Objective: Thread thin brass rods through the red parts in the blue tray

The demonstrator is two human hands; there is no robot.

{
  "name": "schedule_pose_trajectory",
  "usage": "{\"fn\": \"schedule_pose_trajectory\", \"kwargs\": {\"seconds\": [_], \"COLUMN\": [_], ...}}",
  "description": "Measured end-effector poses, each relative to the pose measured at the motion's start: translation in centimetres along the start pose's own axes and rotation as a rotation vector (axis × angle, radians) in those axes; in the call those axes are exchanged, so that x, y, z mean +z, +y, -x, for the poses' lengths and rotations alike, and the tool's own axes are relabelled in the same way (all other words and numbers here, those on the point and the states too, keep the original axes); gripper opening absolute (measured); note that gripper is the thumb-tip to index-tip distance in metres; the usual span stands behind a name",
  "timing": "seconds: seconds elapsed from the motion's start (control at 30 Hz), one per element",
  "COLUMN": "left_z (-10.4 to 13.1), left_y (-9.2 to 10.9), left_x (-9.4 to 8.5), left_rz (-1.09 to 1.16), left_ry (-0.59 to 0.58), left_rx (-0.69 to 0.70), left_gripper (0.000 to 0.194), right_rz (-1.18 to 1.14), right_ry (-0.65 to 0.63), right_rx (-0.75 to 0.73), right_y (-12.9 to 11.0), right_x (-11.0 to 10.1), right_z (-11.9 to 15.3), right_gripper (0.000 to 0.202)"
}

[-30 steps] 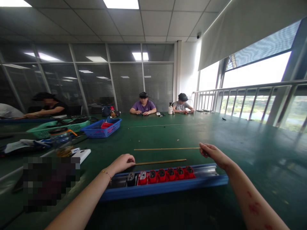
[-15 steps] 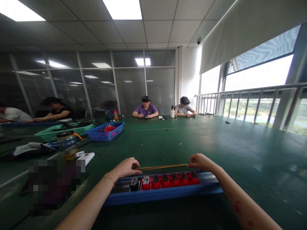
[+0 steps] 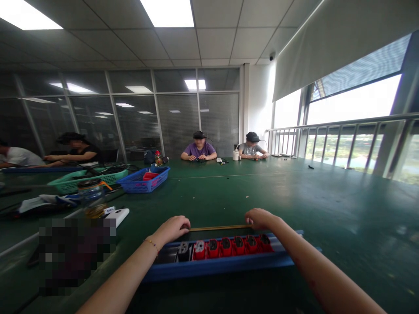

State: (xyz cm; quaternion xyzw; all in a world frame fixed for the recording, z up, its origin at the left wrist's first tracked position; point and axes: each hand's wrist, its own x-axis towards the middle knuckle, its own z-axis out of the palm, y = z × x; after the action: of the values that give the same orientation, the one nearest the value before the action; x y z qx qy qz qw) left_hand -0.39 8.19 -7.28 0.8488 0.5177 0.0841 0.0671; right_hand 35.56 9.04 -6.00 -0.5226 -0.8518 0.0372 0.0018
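A thin yellow-brown band (image 3: 221,227) runs straight between my two hands, just beyond the far side of a long blue tray (image 3: 216,270). My left hand (image 3: 175,226) is closed on the band's left end, its fingertips curled out of sight. At the other end, my right hand (image 3: 260,219) is closed on the band, with the fingers partly hidden. In the tray stands a row of several red blocks with black tops, like connector housings (image 3: 225,247). At the row's left end is a black block with a grey top (image 3: 183,252).
Left of my arm are a white device (image 3: 118,216), a glass jar (image 3: 92,200), a blue basket (image 3: 144,185) with a red item and a green basket (image 3: 65,184). People sit along the far side, one in a purple shirt (image 3: 198,150). A railing (image 3: 340,124) lines the windows at right.
My right hand has moved left toward my left hand, so the visible stretch of band is shorter. Its two strands now lie close together. My left hand has barely shifted.
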Motion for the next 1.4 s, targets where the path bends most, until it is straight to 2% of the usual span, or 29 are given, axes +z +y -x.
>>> {"fn": "schedule_pose_trajectory", "kwargs": {"seconds": [0.23, 0.47, 0.67, 0.83, 0.97, 1.03, 1.17, 1.3, 1.4], "left_z": [0.0, 0.1, 0.8, 1.7, 3.7, 4.9, 6.5, 6.6, 6.7], "left_y": [0.2, 0.5, 1.1, 3.0, 5.1, 5.9, 6.4, 5.9, 5.6], "left_x": [0.0, 0.0, -1.7, -3.5, -4.5, -4.6, -4.2, -3.4, -3.2], "left_rz": [-0.046, -0.056, 0.026, 0.232, 0.425, 0.491, 0.551, 0.489, 0.481], "left_ry": [0.017, 0.067, 0.177, 0.183, 0.165, 0.145, 0.126, 0.156, 0.112], "left_rx": [0.041, 0.016, 0.014, 0.062, 0.047, 0.030, -0.068, -0.108, -0.123], "left_gripper": [0.019, 0.019, 0.013, 0.017, 0.023, 0.029, 0.037, 0.036, 0.036], "right_rz": [0.023, -0.110, -0.291, -0.692, -0.813, -0.846, -0.884, -0.790, -0.654], "right_ry": [-0.021, 0.032, 0.171, 0.319, 0.316, 0.255, 0.109, 0.166, 0.214], "right_rx": [0.019, -0.014, -0.058, -0.070, -0.036, -0.057, -0.157, -0.119, -0.062], "right_y": [-0.1, 0.2, 0.5, 0.2, -0.7, -1.0, -1.6, -1.8, -1.5], "right_x": [0.7, 1.1, -0.6, -1.1, -1.4, -1.8, -2.2, -1.7, -1.2], "right_z": [-1.1, -0.4, 2.1, 5.0, 7.0, 7.9, 9.4, 9.6, 9.4], "right_gripper": [0.029, 0.022, 0.021, 0.014, 0.012, 0.013, 0.025, 0.031, 0.030]}}
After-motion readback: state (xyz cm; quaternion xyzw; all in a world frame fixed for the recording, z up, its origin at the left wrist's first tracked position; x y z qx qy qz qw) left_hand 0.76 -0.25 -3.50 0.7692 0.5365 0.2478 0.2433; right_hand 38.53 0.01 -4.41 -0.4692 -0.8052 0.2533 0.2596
